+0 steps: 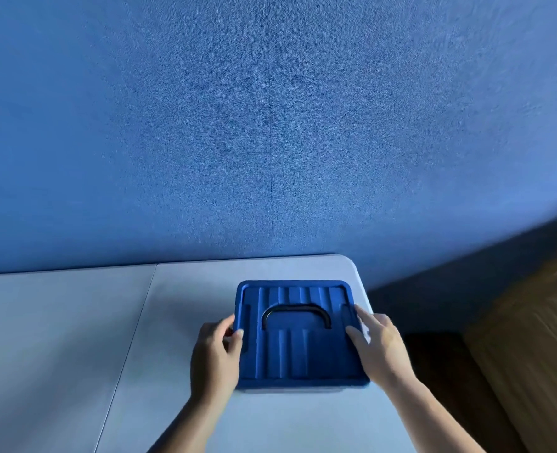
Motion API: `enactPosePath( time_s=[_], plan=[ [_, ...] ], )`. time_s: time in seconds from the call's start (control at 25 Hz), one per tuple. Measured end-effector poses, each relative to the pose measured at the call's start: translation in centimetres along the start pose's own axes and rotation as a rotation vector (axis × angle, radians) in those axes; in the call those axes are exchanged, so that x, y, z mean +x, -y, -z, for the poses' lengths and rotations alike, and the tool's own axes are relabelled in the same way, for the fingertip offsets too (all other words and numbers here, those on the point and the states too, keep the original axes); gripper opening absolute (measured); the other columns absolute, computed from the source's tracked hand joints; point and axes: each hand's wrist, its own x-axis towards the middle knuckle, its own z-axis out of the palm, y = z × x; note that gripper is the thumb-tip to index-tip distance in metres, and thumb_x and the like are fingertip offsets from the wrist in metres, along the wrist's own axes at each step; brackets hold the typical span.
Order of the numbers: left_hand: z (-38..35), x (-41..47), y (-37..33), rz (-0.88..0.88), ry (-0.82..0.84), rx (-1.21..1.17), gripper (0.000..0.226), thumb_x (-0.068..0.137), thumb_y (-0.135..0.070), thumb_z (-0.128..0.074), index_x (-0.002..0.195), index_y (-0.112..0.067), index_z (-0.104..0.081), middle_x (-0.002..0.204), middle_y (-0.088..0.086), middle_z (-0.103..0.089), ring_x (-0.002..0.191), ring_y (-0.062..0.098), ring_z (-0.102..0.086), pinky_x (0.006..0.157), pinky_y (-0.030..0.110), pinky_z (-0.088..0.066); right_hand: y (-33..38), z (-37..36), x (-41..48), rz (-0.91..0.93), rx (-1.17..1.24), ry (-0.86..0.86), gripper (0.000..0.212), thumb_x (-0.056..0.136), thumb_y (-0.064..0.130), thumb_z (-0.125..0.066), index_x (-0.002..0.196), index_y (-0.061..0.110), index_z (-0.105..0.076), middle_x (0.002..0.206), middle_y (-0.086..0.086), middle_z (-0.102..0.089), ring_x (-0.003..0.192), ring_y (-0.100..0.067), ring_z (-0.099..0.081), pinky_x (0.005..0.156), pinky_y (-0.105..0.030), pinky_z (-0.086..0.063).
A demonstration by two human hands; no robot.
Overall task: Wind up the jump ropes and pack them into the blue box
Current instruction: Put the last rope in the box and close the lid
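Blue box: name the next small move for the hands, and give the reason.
Probably lift the lid off. The blue box sits closed on the table, the left hand and right hand rest at the lid's side edges, and no jump ropes show.

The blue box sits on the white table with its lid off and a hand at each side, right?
Not quite: the lid is on the blue box, as the head view shows. The left hand and right hand do flank it on the white table.
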Motion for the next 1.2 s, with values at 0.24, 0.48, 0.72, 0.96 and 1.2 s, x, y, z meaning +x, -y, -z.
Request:
enactPosePath(
  time_s=[0.24, 0.48, 0.72, 0.96, 1.2],
  plan=[
    [-0.2, 0.2, 0.9, 0.087, 0.068, -0.079, 0.022, 0.094, -0.027, -0.070, 0.116, -0.031, -0.069, 0.101, -0.010, -0.065, 0.083, 0.004, -0.065, 0.076, 0.033, -0.055, 0.0, -0.1, 0.4, 0.019, 0.076, -0.002, 0.049, 0.094, 0.030, -0.066, 0.142, 0.028, -0.054, 0.118, 0.006, -0.068, 0.104, -0.013, -0.061, 0.089, -0.025, -0.046],
    [1.2, 2.0, 0.6, 0.654, 0.414, -0.599, 0.025, 0.093, -0.028, -0.074, 0.117, -0.025, -0.068, 0.104, 0.000, -0.074, 0.091, 0.022, -0.072, 0.074, 0.038, -0.058, 0.7, 0.1, 0.8, 0.031, -0.162, -0.061, 0.062, 0.091, 0.039, -0.064, 0.148, 0.026, -0.044, 0.148, -0.001, -0.045, 0.131, -0.024, -0.043, 0.106, -0.036, -0.042],
    [2.5, 2.3, -0.6, 0.835, 0.478, -0.822, 0.022, 0.098, -0.027, -0.064, 0.103, -0.008, -0.075, 0.081, 0.007, -0.074, 0.071, 0.023, -0.068, 0.067, 0.032, -0.053, 10.1, -2.8, 0.2, 0.584, -0.387, 0.305, 0.093, 0.081, 0.066, -0.059, 0.159, 0.033, -0.021, 0.167, 0.009, -0.001, 0.156, -0.017, -0.001, 0.126, -0.042, -0.014],
    [3.0, 2.7, 0.3, 0.763, 0.352, -0.817, 0.016, 0.098, -0.020, -0.064, 0.106, -0.009, -0.073, 0.096, 0.014, -0.079, 0.087, 0.033, -0.076, 0.077, 0.045, -0.062, 12.0, -4.7, 0.7, 0.571, -0.549, 0.503, 0.103, 0.079, 0.075, -0.059, 0.160, 0.036, -0.008, 0.168, 0.010, 0.013, 0.155, -0.012, 0.012, 0.126, -0.039, 0.000],
    [3.1, 3.1, -0.5, 0.710, 0.429, -0.766, 0.007, 0.091, -0.010, -0.072, 0.093, -0.016, -0.069, 0.079, 0.003, -0.073, 0.064, 0.017, -0.066, 0.060, 0.026, -0.049, 11.7, -5.3, 0.8, 0.564, -0.510, 0.517, 0.104, 0.078, 0.076, -0.060, 0.159, 0.039, -0.008, 0.166, 0.013, 0.016, 0.154, -0.010, 0.015, 0.125, -0.038, 0.002]
  ],
)
